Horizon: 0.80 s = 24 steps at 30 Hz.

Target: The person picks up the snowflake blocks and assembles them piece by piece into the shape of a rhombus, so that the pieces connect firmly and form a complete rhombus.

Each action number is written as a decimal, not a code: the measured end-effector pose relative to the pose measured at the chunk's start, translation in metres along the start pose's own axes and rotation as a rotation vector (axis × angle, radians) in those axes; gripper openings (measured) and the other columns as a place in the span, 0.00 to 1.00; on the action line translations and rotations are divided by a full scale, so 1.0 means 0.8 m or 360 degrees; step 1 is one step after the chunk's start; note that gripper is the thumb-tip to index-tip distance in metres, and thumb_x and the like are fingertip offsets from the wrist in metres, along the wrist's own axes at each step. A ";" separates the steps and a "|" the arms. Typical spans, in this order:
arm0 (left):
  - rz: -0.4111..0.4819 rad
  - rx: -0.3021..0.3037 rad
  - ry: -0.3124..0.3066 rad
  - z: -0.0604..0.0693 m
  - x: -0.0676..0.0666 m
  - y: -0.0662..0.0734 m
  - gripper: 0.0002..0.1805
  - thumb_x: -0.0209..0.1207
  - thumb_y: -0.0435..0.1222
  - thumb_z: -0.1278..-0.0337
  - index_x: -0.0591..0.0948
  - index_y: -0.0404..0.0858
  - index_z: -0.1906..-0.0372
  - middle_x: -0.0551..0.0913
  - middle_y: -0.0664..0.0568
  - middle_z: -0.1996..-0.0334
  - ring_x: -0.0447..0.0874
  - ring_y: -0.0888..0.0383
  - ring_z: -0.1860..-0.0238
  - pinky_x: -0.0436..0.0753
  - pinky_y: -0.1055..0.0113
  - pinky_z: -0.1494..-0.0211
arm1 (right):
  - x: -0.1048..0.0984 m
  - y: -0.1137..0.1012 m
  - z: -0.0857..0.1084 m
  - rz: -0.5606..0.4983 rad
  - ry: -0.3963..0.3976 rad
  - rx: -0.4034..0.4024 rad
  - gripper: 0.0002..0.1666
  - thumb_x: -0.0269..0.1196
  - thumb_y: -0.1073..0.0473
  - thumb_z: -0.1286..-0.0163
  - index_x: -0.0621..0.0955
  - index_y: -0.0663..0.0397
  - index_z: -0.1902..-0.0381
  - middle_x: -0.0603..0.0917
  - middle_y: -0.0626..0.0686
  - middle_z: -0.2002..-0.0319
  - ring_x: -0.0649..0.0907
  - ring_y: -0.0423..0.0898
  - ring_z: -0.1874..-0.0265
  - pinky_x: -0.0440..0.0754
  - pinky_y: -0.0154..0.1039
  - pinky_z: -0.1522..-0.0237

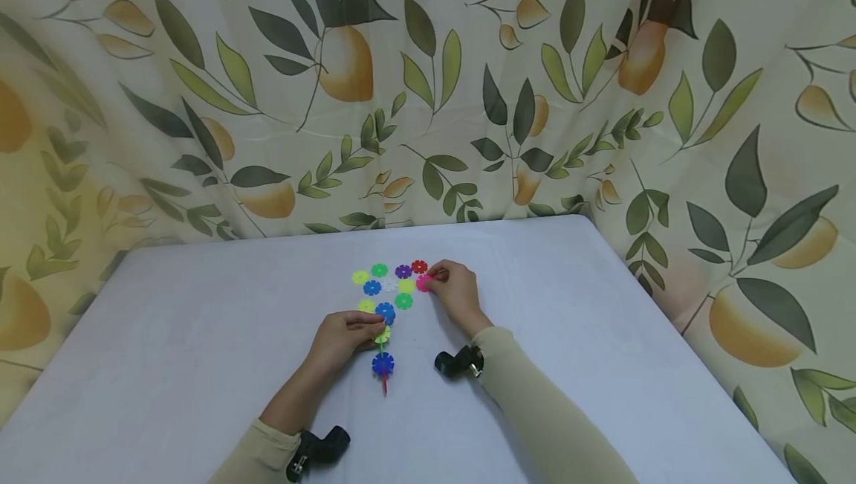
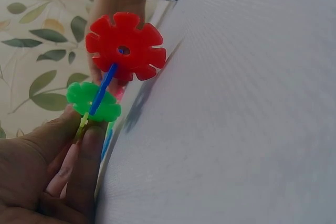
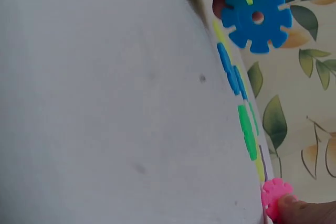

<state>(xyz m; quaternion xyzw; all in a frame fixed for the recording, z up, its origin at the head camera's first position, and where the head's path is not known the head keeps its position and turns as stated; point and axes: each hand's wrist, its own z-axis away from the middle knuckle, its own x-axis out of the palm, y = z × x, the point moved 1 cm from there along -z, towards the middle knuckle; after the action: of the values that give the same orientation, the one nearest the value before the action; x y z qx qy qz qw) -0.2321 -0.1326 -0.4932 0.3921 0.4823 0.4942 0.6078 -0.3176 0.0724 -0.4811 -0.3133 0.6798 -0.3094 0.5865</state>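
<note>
My left hand (image 1: 341,337) pinches a chain of slotted plastic interlocking discs above the table. The fingers grip its yellow disc (image 1: 383,334). Beyond it, towards me, come a green disc (image 2: 76,94), a dark blue disc (image 1: 383,363) and a red end disc (image 2: 139,40). A lighter blue disc (image 3: 244,27) forms the chain's far end. Further right, my right hand (image 1: 456,292) holds a pink disc (image 1: 423,283) between thumb and fingers, at the right edge of the loose discs. The pink disc stands partly raised in the right wrist view, with the thumb over it.
Loose discs lie on the white table (image 1: 221,335) between and beyond the hands: a purple disc (image 1: 403,271), a red disc (image 1: 419,266), a green disc (image 1: 403,301), a blue disc (image 1: 371,288) and several others. A patterned curtain (image 1: 428,134) hangs behind the table.
</note>
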 end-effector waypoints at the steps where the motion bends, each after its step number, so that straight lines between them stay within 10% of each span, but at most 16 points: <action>1: 0.0004 -0.0005 0.0001 0.000 0.000 0.000 0.12 0.68 0.37 0.43 0.87 0.34 0.57 0.89 0.47 0.61 0.88 0.60 0.63 0.87 0.66 0.58 | 0.001 0.001 0.001 -0.0004 0.0003 -0.0001 0.06 0.70 0.63 0.38 0.85 0.56 0.62 0.85 0.52 0.67 0.81 0.47 0.64 0.83 0.40 0.58; 24: -0.0043 -0.0018 0.0004 -0.003 -0.001 -0.001 0.11 0.67 0.38 0.41 0.87 0.36 0.56 0.89 0.48 0.59 0.88 0.60 0.62 0.87 0.67 0.58 | 0.009 0.004 0.033 -0.0489 -0.0207 0.0163 0.09 0.68 0.60 0.35 0.86 0.55 0.57 0.87 0.52 0.66 0.82 0.41 0.72 0.83 0.33 0.67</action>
<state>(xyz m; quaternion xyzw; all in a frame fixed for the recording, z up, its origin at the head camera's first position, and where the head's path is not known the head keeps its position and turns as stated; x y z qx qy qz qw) -0.2346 -0.1335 -0.4945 0.3814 0.4855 0.4892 0.6160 -0.2925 0.0676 -0.4911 -0.4025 0.5679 -0.4088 0.5902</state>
